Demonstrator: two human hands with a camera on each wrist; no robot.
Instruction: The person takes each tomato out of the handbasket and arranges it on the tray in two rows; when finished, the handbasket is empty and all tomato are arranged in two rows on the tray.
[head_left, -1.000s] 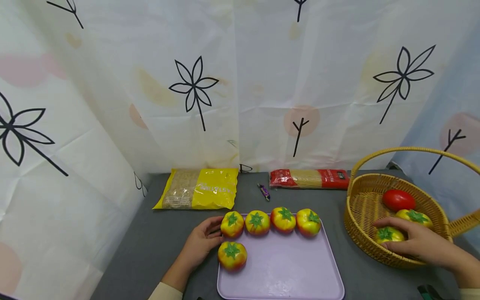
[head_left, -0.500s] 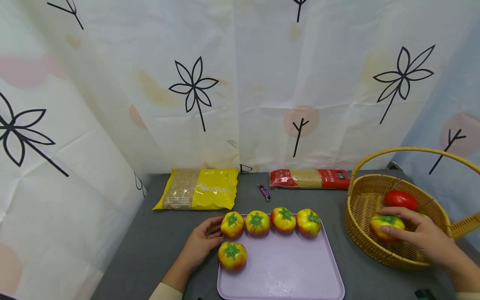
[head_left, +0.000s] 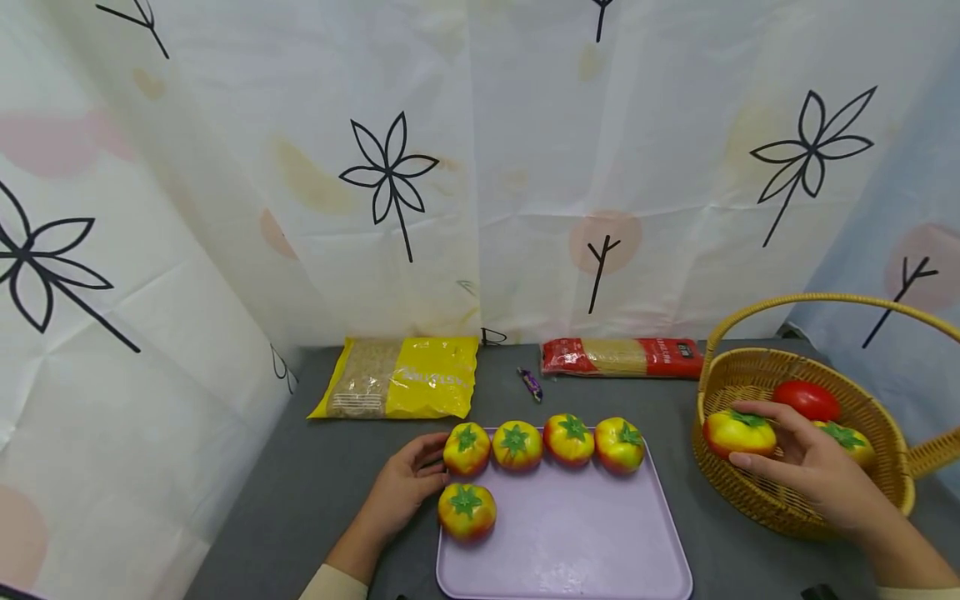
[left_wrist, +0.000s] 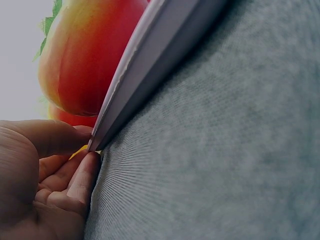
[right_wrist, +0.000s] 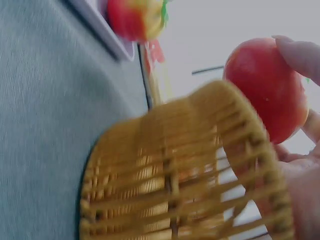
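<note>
My right hand [head_left: 817, 471] holds a yellow-red tomato [head_left: 738, 433] with a green star-shaped top, over the left rim of the wicker basket [head_left: 708, 479]. In the right wrist view, this tomato [right_wrist: 265, 87] shows its red underside above the basket rim, with thumb and fingers around it. At the far left corner of the lilac tray [head_left: 577, 533], my left hand [head_left: 408, 483] pinches the edge; the left wrist view has thumb and fingertips meeting at the tray rim [left_wrist: 115, 100]. Several similar tomatoes [head_left: 517, 446] form a row along the tray's far side, and one tomato [head_left: 467, 511] sits in front.
Inside the basket lie a smooth red fruit [head_left: 806, 400] and another yellow-red tomato [head_left: 847, 442]. Behind the tray are a yellow bag [head_left: 427, 379], a small purple-wrapped sweet [head_left: 530, 385] and a red noodle packet [head_left: 622, 357]. The basket's tall handle [head_left: 825, 297] arches over it.
My right hand has taken hold of a tomato in the basket, lifted it and moved it left to the basket's rim. My left hand has stayed at the tray corner.
</note>
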